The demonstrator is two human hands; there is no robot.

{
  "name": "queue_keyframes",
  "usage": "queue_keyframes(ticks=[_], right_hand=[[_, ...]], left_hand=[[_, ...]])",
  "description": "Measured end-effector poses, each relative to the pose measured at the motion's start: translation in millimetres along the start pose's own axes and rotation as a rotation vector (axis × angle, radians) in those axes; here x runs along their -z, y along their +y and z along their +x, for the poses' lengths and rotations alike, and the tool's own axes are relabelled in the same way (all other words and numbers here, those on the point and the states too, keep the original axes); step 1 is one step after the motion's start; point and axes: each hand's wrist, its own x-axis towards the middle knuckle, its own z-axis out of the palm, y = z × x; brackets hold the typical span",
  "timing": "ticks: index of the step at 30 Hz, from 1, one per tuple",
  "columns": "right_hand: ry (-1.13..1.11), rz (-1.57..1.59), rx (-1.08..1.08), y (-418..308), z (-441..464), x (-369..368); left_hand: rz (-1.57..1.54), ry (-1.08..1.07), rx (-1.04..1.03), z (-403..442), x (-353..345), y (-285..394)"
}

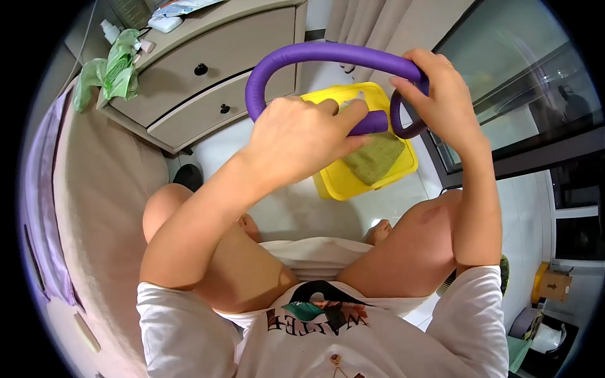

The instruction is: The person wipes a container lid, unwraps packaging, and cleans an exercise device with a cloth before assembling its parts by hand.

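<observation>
A thick purple flexible tube (328, 52) arches in a loop in front of me, above the floor. My left hand (299, 135) wraps round it near one end, which pokes out past my fingers and thumb. On the far side of the loop, my right hand (441, 91) grips the tube between thumb and fingers. Below that hand the tube curls into a small hook. Under the hands stands a yellow plastic bin (334, 181), with a green cloth (375, 160) on top of it. The tube and my left hand hide part of the bin.
A beige drawer cabinet (170, 94) stands at the upper left, with a green plastic bag (121, 72) at its corner. A bed (113, 189) lies along the left. On the right is a glass door (523, 69); a cardboard box (555, 285) sits farther down that side.
</observation>
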Motion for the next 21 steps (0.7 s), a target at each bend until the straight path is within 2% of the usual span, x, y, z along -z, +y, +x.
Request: queue_keyframes(ticks=[2, 9, 11, 12, 14, 15, 16, 18, 19, 21], right_hand=[[0.015, 0.015, -0.008, -1, 0, 1], [-0.013, 0.129, -0.042, 4, 1, 3], [0.014, 0.148, -0.063, 10, 0, 1], [0.041, 0.165, -0.084, 11, 0, 1], [0.036, 0.19, -0.118, 13, -1, 2], [0.032, 0.215, -0.153, 12, -2, 2], [0.032, 0.219, -0.153, 10, -2, 0], [0.072, 0.185, -0.104, 6, -4, -3], [0.073, 0.185, -0.105, 6, -4, -4], [0.087, 0.225, -0.075, 6, -5, -5]], left_hand=[[0.032, 0.141, -0.086, -2, -3, -10], [0.179, 0.131, -0.227, -8, 6, -34], [0.273, 0.405, -0.094, -9, 15, -36], [0.273, 0.405, -0.092, -9, 13, -40], [0.107, 0.664, 0.251, -7, 4, -52], [-0.018, 0.653, 0.363, -7, 1, -54], [-0.014, 0.651, 0.363, -8, -1, -56], [-1.079, 0.354, 0.624, -8, 0, -48], [-1.01, 0.444, 0.614, -5, 3, -37], [-1.034, 0.474, 0.597, -5, 2, -43]])
